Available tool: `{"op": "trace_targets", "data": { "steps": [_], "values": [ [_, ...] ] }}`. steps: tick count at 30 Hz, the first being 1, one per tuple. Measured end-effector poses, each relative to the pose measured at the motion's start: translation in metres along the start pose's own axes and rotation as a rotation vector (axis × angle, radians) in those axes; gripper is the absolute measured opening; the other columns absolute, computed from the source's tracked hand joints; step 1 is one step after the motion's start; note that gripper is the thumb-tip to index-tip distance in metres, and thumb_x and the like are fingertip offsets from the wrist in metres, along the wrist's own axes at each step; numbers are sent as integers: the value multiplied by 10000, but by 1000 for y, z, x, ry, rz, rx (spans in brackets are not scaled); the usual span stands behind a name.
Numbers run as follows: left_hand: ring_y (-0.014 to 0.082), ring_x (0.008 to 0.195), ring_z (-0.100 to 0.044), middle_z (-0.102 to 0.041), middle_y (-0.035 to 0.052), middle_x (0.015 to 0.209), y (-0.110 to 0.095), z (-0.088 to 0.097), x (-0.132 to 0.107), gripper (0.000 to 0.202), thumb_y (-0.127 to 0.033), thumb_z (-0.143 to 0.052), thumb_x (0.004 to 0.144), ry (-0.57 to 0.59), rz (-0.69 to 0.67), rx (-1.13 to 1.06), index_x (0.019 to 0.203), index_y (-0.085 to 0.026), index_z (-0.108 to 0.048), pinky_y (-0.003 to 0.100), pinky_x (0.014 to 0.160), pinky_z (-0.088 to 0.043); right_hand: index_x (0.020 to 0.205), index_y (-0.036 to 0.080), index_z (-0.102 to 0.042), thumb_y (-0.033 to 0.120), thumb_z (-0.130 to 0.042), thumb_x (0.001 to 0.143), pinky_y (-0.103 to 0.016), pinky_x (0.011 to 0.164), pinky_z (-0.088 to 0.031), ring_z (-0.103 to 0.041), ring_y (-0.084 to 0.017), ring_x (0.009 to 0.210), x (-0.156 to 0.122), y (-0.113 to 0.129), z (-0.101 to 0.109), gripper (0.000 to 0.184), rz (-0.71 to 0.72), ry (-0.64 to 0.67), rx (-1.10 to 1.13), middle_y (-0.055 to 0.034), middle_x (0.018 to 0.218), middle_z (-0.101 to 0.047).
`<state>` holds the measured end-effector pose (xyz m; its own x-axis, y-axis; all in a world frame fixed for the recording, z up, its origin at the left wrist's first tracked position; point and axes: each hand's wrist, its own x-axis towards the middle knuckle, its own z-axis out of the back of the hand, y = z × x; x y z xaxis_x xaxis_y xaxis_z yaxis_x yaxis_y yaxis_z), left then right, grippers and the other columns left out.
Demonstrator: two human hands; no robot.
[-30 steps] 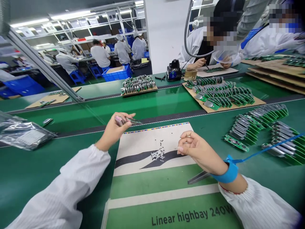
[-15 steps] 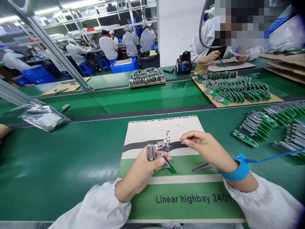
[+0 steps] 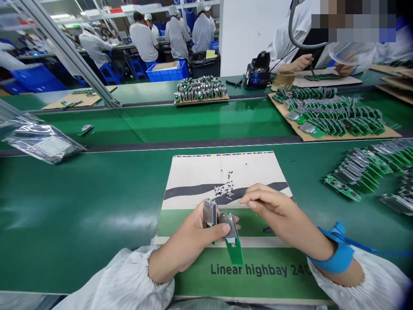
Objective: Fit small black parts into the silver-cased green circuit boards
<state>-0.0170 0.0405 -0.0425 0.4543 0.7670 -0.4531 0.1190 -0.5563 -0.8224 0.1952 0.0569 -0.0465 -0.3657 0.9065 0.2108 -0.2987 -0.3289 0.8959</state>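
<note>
My left hand (image 3: pixel 189 239) is closed around two green circuit boards with metal parts on them. One circuit board (image 3: pixel 237 252) slants down toward me, its grey metal part under my thumb; the other board's metal block (image 3: pixel 210 213) stands upright by my fingers. To the right, my right hand (image 3: pixel 274 213) has thumb and fingertips pinched together just beside the boards; what is between them is too small to make out. A pile of tiny black and metal parts (image 3: pixel 224 189) lies on the printed cardboard sheet (image 3: pixel 190 275). A dark tool (image 3: pixel 267 230), mostly hidden, lies under my right hand.
Rows of circuit boards (image 3: pixel 351 172) stand at the right. Beyond are a cardboard tray (image 3: pixel 298 133) of boards and another stack of boards (image 3: pixel 201 89). A silver bag (image 3: pixel 48 144) and metal post (image 3: pixel 74 54) are at left. A co-worker's hand (image 3: pixel 300 63) works across the bench.
My left hand has turned the lower board so its metal face shows and its green end points down. My right hand has come slightly lower and closer to the boards. The view has shifted.
</note>
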Motion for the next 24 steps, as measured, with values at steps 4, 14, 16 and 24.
{"op": "trace_targets", "data": {
  "steps": [4, 14, 16, 24],
  "values": [
    [162, 893, -589, -636, 16, 942, 3, 2, -2, 389, -356, -787, 727, -20, -78, 148, 934, -195, -500, 293, 782, -436, 999, 281, -600, 187, -466, 961, -245, 620, -468, -571, -124, 780, -7, 8, -5, 168, 8, 3, -58, -7, 891, -585],
    [160, 695, -602, -641, -5, 815, 14, 0, -5, 420, -307, -843, 637, -180, -229, 264, 808, -213, -472, 284, 628, -435, 998, 237, -458, 96, -532, 892, -244, 751, -568, -676, -151, 923, -22, 9, -32, 191, 291, -202, -188, -15, 892, -660],
    [169, 686, -613, -657, 7, 815, 16, 0, -6, 403, -303, -846, 633, -199, -250, 317, 814, -213, -498, 286, 614, -441, 969, 228, -459, 92, -528, 889, -208, 755, -568, -690, -134, 910, -21, 11, -31, 172, 329, -209, -258, -12, 879, -678],
    [195, 700, -637, -687, 13, 799, 16, -1, -9, 354, -293, -847, 640, -230, -287, 402, 841, -225, -563, 289, 607, -468, 1034, 250, -482, 74, -552, 859, -256, 843, -584, -698, -163, 960, -27, 8, -28, 257, 360, -168, -334, -34, 953, -709]
  ]
}}
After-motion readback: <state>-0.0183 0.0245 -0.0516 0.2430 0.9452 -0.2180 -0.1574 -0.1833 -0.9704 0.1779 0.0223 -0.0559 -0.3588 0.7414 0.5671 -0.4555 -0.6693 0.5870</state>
